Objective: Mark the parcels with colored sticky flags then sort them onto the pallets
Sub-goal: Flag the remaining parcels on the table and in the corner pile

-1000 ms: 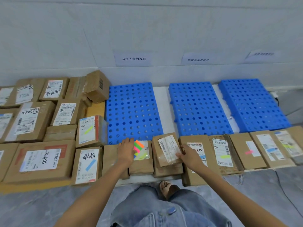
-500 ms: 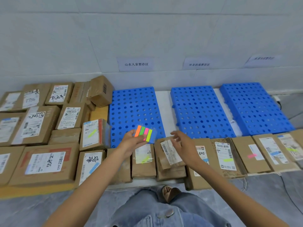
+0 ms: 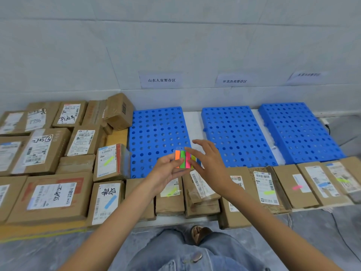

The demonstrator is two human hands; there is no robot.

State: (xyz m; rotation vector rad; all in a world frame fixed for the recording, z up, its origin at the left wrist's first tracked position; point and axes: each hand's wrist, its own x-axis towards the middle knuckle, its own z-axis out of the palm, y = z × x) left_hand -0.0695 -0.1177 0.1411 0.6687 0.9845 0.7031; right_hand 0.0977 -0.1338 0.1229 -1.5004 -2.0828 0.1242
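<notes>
With our left hand (image 3: 166,171) pinching the flag pad (image 3: 182,159) steady, our right hand (image 3: 210,163), fingers apart, should peel just one flag cleanly.

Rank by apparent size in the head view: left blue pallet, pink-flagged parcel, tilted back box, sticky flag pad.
Left blue pallet
pink-flagged parcel
tilted back box, farther away, so that pair is unsure
sticky flag pad, smallest though nearest

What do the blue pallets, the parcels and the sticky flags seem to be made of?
The blue pallets look like moulded plastic: uniform colour, regular round holes. The parcels seem matte brown cardboard, taped, with paper labels. The sticky flags are probably thin translucent plastic film, in neon strips.
</notes>
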